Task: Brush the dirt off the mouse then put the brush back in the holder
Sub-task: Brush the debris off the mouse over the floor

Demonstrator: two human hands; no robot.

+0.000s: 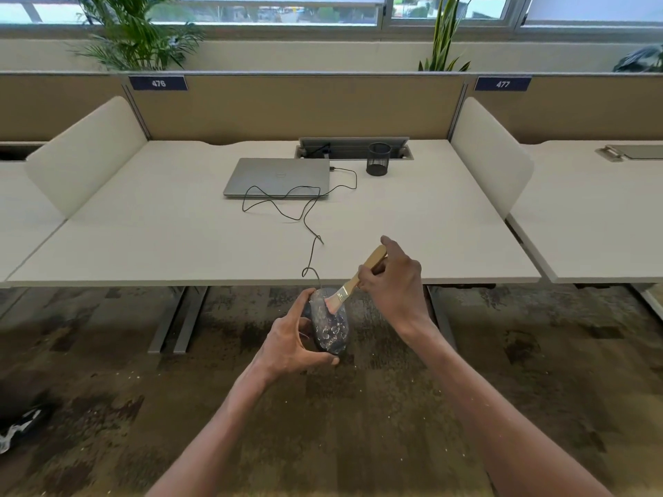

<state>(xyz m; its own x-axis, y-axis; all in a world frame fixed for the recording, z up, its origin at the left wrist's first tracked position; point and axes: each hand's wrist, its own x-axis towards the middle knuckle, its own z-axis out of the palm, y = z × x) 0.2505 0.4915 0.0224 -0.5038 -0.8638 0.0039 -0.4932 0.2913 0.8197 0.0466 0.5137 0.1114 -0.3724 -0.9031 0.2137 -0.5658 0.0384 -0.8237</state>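
My left hand (290, 338) grips the mouse (330, 322) at lower centre of frame, off the desk (179, 224) edge, long axis running up-down in frame, still speckled w/ dirt. Right hand (394, 285) holds the brush (353, 279), bristles touching the mouse's top end. Holder (378, 158), upper centre-right, looks empty; right hand's nearer.

The dark mouse (330, 324), speckled with pale dirt, is held off the near desk edge, its cable trailing far toward the desk. The wooden-handled brush (353, 279) slants down-left, bristles touching the mouse's far end. The black mesh holder (378, 158) stands upright far back.
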